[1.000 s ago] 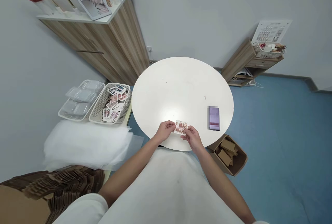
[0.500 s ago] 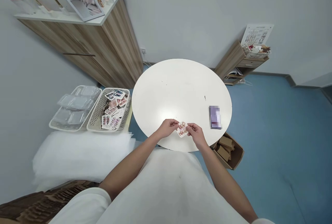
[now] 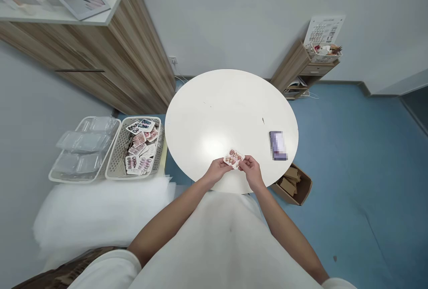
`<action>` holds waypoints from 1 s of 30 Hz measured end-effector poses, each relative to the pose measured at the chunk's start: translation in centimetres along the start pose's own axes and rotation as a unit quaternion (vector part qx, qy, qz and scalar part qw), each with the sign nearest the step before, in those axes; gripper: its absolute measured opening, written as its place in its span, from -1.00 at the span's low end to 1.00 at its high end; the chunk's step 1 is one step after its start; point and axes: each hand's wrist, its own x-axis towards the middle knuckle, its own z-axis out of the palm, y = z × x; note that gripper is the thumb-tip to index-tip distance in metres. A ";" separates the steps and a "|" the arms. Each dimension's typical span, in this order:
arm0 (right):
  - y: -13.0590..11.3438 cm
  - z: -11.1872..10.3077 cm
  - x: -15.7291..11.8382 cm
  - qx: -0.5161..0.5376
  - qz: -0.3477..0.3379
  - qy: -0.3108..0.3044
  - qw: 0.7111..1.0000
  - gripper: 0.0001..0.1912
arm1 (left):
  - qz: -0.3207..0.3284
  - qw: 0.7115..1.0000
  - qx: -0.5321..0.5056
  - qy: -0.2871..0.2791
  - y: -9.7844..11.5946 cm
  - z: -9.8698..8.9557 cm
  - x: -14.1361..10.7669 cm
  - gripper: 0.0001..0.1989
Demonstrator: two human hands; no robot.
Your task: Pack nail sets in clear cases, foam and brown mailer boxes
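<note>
Since the earlier frame our card of press-on nails (image 3: 233,157) has tipped: it lay flat betw. both hands, now its far edge leans up and away to the far left, and the whole view has swung a bit so the baskets sit nearer the left edge. We pinch the card from both sides, left hand (image 3: 217,171) on its near-left corner, right hand (image 3: 251,171) on its near-right corner, fingers closed on the edges only, prob. so the nails on the face stay untouched and readable. The card hangs just above the near edge of the round white table (image 3: 230,110), not resting on it as far as we can tell.

On the table, right of our hands and well apart, lies a small purple item (image 3: 278,144), blurred, can't tell what. Left of the table, the mesh basket (image 3: 117,164) holds more nail cards in a loose heap, w/ a second basket (image 3: 63,177) of clear plastic trays just beside it, both within arm's reach. Near them sits a stack of white foam sheets (image 3: 100,217). On the floor, near right, an open cardboard box (image 3: 302,191) holds brown folded pieces.
</note>
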 end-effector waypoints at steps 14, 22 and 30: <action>0.3 -3.9 3.6 -0.138 0.020 -0.088 0.986 -0.56 | 0.120 0.908 0.396 0.066 0.1 -0.6 1.1 -0.32; 1.0 0.5 5.5 -0.301 -0.033 -0.223 0.927 -0.50 | 0.049 0.914 0.351 0.198 -1.7 -3.7 -0.9 -0.36; 4.2 9.1 7.4 -0.453 -0.086 -0.299 0.836 -0.27 | 0.023 0.893 0.367 0.259 -2.5 -11.1 -1.5 -0.39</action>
